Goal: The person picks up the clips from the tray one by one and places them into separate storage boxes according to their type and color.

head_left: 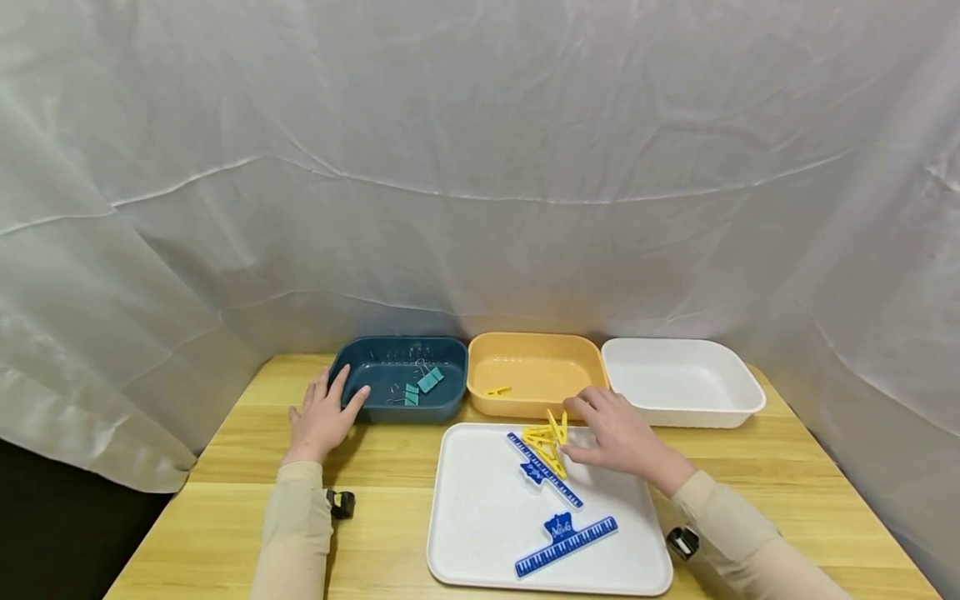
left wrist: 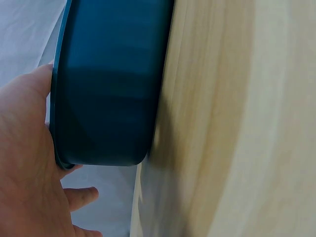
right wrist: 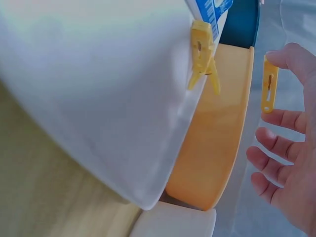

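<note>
My right hand (head_left: 615,437) pinches a yellow clothespin (right wrist: 269,85) between thumb and index finger, over the far edge of the white tray (head_left: 468,533). Below it, several yellow clothespins (head_left: 551,458) lie in a pile on the tray, beside a blue clip ruler with piano-key markings (head_left: 570,493). A second such blue clip (head_left: 566,547) lies nearer the tray's front. My left hand (head_left: 321,423) rests at the left corner of the dark teal bin (left wrist: 106,98), fingers spread over its rim.
Two teal binder clips (head_left: 430,380) are inside the teal bin. The yellow-orange bin (head_left: 536,408), with one yellow clothespin (head_left: 498,391) in it, stands in the middle, and a white bin (head_left: 682,417) at the right. A grey curtain (head_left: 480,167) hangs behind the wooden table (head_left: 390,500).
</note>
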A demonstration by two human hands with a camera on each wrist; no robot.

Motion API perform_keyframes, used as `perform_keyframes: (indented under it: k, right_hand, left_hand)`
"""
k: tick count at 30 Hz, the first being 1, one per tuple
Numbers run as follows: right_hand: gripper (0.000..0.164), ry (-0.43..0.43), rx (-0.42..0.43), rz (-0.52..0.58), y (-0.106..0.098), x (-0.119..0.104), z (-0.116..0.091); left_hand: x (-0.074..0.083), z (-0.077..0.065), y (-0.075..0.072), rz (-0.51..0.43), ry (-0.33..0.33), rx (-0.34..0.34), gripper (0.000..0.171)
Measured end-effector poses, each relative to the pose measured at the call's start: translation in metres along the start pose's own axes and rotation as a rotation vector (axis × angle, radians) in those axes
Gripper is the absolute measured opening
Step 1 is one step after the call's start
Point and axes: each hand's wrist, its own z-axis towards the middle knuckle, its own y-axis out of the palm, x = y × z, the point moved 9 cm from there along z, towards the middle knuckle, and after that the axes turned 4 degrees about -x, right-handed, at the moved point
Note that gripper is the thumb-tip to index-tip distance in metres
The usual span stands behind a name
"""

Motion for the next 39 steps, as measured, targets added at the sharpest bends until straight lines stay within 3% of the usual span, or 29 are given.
perform_keyframes:
  k: [16, 39]
  right_hand:
    - [0.061, 0.028, -0.026, 0.033, 0.001, 0.002, 0.026]
    - [0.060, 0.112, -0.084, 0.075, 0.018, 0.015, 0.060]
  left_hand:
    - [0.002, -0.001, -0.001, -0.013, -0.008, -0.004, 0.077]
    - [0.001, -0.002, -0.001, -0.016, -0.008, 0.006, 0.078]
